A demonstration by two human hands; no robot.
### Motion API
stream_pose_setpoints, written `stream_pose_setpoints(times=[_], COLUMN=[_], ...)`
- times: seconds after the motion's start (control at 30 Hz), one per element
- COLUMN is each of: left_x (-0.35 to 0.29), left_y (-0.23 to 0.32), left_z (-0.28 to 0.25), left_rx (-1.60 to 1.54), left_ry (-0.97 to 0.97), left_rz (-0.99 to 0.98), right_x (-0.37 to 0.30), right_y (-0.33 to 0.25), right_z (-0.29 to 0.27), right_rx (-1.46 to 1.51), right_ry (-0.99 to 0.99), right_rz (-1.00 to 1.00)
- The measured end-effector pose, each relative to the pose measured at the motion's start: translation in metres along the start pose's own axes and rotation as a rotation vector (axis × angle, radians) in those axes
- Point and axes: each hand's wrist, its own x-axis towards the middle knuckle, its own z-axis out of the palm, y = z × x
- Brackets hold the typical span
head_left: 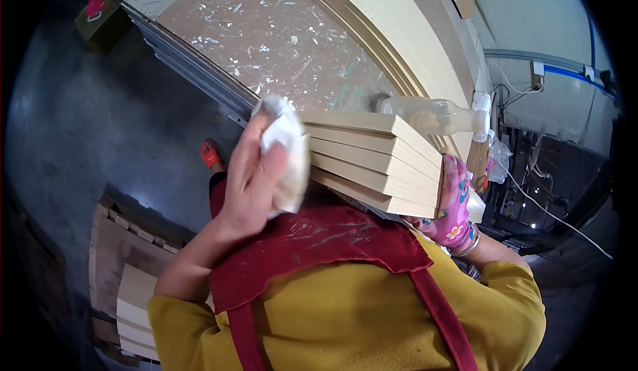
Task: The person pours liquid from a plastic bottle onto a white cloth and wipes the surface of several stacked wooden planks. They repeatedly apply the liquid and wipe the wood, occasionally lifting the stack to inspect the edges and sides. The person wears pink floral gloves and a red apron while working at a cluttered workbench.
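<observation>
My bare left hand [249,182] is closed around a crumpled white cloth [290,135], slightly smeared by motion. The cloth is at the left end of a stack of several pale wooden boards [372,155], and I cannot tell whether it touches them. My right hand [454,205], in a pink flowered glove, grips the right side of that stack, its fingers up along the edge and partly hidden. The boards lie at the near side of the worktable [266,39], in front of my dark red apron [312,238].
A clear plastic bottle [432,115] lies on its side just beyond the boards. Long curved boards [399,32] are stacked along the table's far right. More curved boards [133,298] sit low at left. Cables and equipment [545,178] stand at right; a box [103,19] is at far left.
</observation>
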Motion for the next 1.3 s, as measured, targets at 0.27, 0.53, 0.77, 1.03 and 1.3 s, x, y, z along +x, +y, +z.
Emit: stream_pose_setpoints(times=[0.27,0.53,0.77,1.03,1.3], left_x=[0.005,0.001,0.006,0.01,0.014], left_y=[0.006,-0.013,-0.015,-0.001,0.02], left_z=[0.022,0.008,0.011,0.019,0.032], left_rx=[1.024,1.135,1.184,1.236,1.228], left_ry=[-0.204,-0.118,-0.121,-0.217,-0.272], left_rz=[0.993,1.122,1.264,1.289,1.313], right_x=[-0.002,-0.009,-0.01,-0.006,-0.005], right_y=[-0.002,-0.004,0.001,0.003,0.004], right_z=[-0.002,0.0,0.005,-0.001,0.006], right_rx=[-0.015,-0.001,0.001,0.055,0.007], right_ry=[-0.016,-0.017,0.018,-0.023,0.006], right_rz=[-0.009,0.024,0.011,0.048,0.041])
